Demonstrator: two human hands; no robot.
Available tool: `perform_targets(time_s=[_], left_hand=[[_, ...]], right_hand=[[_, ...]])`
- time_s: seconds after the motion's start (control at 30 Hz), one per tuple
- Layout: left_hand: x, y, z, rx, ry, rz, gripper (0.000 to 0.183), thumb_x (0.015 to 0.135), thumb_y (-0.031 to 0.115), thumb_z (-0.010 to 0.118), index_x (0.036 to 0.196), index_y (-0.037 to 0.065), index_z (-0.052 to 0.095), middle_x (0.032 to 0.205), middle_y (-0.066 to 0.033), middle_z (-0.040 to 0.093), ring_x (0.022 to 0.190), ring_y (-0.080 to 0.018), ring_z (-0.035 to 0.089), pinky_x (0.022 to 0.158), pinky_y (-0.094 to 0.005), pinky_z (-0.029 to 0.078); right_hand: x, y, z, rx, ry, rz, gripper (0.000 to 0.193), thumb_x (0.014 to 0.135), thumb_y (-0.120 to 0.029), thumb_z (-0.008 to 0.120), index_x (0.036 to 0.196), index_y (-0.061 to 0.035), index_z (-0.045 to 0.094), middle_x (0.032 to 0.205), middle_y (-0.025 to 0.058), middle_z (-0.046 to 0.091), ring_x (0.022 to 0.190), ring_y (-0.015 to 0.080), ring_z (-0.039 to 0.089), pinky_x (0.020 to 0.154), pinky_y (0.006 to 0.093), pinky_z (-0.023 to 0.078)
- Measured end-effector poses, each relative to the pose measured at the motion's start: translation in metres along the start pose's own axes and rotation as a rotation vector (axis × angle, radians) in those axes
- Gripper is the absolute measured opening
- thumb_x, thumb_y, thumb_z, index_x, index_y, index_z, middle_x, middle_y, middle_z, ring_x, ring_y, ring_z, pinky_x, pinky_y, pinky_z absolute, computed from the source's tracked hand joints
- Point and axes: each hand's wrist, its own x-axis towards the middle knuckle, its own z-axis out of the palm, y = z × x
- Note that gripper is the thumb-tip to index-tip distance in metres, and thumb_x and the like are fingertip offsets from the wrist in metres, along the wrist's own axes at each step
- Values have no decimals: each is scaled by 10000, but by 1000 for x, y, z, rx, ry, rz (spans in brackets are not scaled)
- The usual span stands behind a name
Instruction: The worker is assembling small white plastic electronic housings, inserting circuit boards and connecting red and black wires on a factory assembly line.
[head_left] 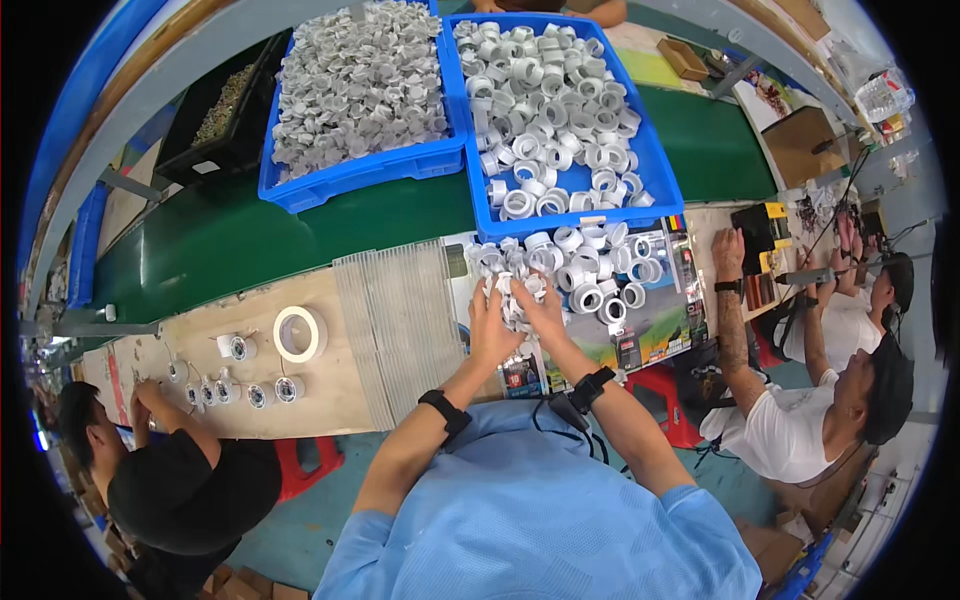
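Observation:
My left hand [490,336] and my right hand [544,318] are cupped close together at the near edge of the workbench. Between them is a heap of small white plastic pieces [512,300], and the fingers of both hands curl round it. Several short white plastic rings [588,297] lie loose beside my right hand, on a colourful printed sheet [650,345]. More rings [550,95] fill much of a blue bin [668,208] straight ahead. Some fingertips are hidden among the pieces.
Left of the ring bin, another blue bin [345,182] holds many small whitish pieces [360,85]. Clear plastic strips [392,325] lie left of my hands, then a tape roll [321,335] and round white units [258,396]. Co-workers sit at left [180,490] and right [800,410].

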Motion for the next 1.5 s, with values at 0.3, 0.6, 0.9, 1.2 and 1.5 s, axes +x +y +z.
perform_targets(time_s=[0.3, 0.6, 0.9, 1.2, 1.5], left_hand=[[15, -4, -24, 2, -62, -20, 1189, 483, 146, 876, 1461, 131, 199, 1462, -272, 146, 1284, -440, 348, 1009, -447, 408], [19, -14, -21, 25, -52, 74, 1137, 535, 205, 871, 1449, 88, 204, 1452, -292, 121, 1277, -444, 355, 973, -432, 431], [27, -13, -36, 126, -101, 67, 1060, 575, 308, 864, 1414, 53, 267, 1435, -274, 232, 1211, -427, 443, 947, -429, 451], [15, -26, -53, 173, -110, 163, 930, 632, 298, 837, 1357, -11, 342, 1372, -247, 328, 1230, -393, 418, 998, -405, 408], [-56, -67, -81, 5, -384, -209, 501, 706, 222, 771, 1090, -6, 542, 1043, -167, 570, 866, -306, 612, 774, -363, 498]], right_hand=[[11, -84, -27, -119, -454, 414, 896, 824, -435, 648, 1494, -162, 120, 1504, 176, 225, 1346, 360, 303, 896, 629, 430], [26, -101, -38, -205, -518, 524, 807, 860, -365, 589, 1492, -190, 118, 1513, 162, 212, 1373, 375, 256, 885, 667, 437], [9, -126, -65, -169, -427, 428, 720, 827, -339, 598, 1438, -123, 285, 1390, 168, 399, 1265, 366, 419, 863, 607, 497], [-75, -201, -130, -118, -508, 155, 501, 898, -355, 568, 1284, -45, 486, 1200, 94, 499, 1059, 197, 534, 726, 305, 551], [-188, -224, -225, -351, -482, 207, 339, 922, -219, 568, 1175, 3, 530, 911, 48, 629, 765, 122, 605, 641, 268, 508]])
